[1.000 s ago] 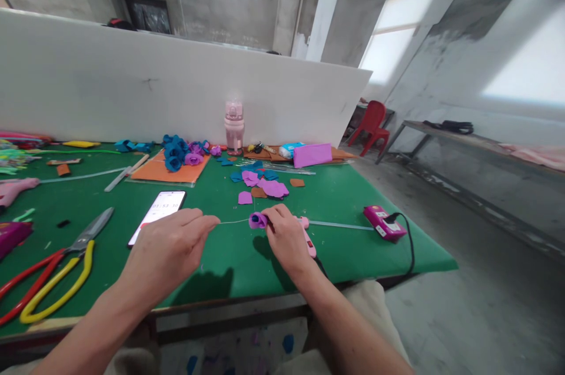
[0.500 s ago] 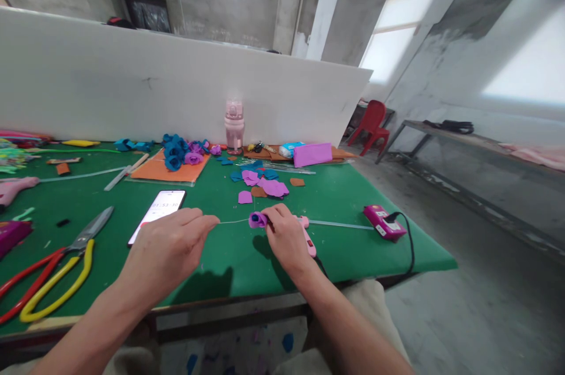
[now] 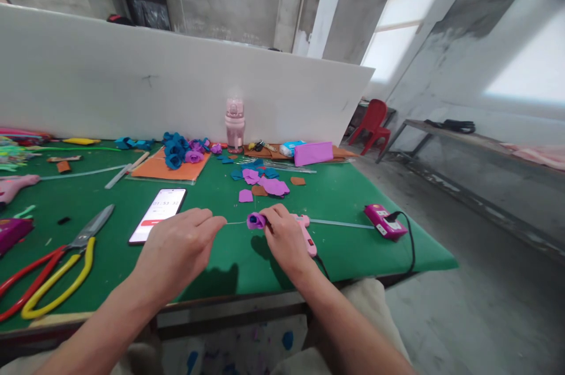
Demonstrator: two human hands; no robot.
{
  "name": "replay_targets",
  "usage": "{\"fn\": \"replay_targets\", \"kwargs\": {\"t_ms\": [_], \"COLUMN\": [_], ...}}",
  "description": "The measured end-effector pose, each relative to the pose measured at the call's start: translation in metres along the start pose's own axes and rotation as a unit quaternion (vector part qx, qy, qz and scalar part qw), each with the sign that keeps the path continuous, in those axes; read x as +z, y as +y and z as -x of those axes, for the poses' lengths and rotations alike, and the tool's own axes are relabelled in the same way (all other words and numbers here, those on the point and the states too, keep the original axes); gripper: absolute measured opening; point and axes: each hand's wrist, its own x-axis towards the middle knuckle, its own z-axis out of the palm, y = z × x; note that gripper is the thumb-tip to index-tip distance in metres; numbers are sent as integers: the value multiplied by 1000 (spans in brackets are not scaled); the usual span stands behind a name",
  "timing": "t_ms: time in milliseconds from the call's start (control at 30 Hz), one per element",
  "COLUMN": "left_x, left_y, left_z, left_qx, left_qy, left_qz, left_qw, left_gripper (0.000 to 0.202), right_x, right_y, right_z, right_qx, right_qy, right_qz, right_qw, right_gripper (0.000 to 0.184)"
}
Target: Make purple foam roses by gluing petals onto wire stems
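Observation:
My right hand is closed around a small purple paper flower with a dark blue centre, held just above the green tabletop. A thin pale strand runs sideways from the flower to the fingertips of my left hand, which are pinched on it. I cannot tell if the strand is thread or glue. Partly hidden behind my right hand lies a pink glue gun with a clear glue stick at its back. Loose purple petals lie beyond the flower, with blue and brown pieces among them.
Left of my left hand lie a lit phone and big red-and-yellow-handled scissors. Finished blue and purple flowers rest on an orange sheet. A pink bottle stands by the white board. At right sits a magenta box with a black cable.
My left hand has moved a little to the right, closer to the flower, and the visible strand is shorter. My right hand and the flower have shifted only slightly.

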Motion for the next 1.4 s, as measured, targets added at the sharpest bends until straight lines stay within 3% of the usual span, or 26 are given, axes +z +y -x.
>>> {"fn": "replay_targets", "kwargs": {"t_ms": [100,233,933,1133,1400], "left_x": [-1,0,3,1,2], "left_y": [4,9,16,19,22], "left_z": [-3,-6,-10,-11,-12], "left_qx": [47,60,58,61,58], "left_qy": [-24,-41,-70,-82,-100], "left_qz": [-88,-119,-120,-121,-129], "left_qw": [995,990,989,987,985], "left_gripper": [28,28,29,29,30], "right_x": [0,0,-3,-4,-1], "right_y": [-2,-5,-5,-7,-8], "right_z": [0,0,1,2,3], "right_qx": [0,0,1,-23,-44], "right_qy": [-6,-12,-23,-36,-28], "right_qz": [2,10,-25,-4,-17], "right_qw": [1000,1000,999,999,998], "right_gripper": [25,24,20,23,13]}}
